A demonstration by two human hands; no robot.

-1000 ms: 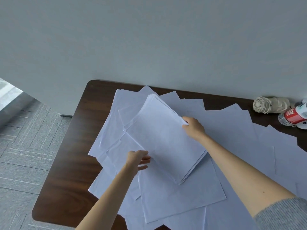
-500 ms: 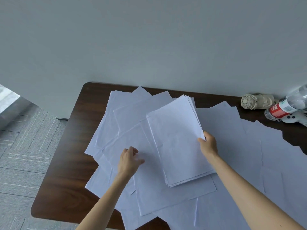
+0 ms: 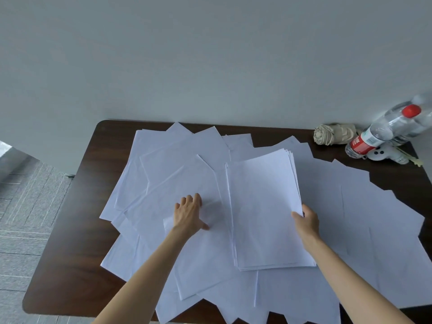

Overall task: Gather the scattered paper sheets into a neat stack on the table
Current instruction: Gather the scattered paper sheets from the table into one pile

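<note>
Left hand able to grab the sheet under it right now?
Probably yes: the left hand rests on that sheet, holding nothing, and nothing covers it there. The right hand grips the stack alongside.

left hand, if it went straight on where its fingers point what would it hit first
Probably more loose sheets: the left hand lies on them, fingers aimed across the table. The stack sits off to its right.

Bench: dark wood, I see it butted against the wall.
Sheets: scattered over most of it.
2 o'clock: bottle, beige bundle.
</note>
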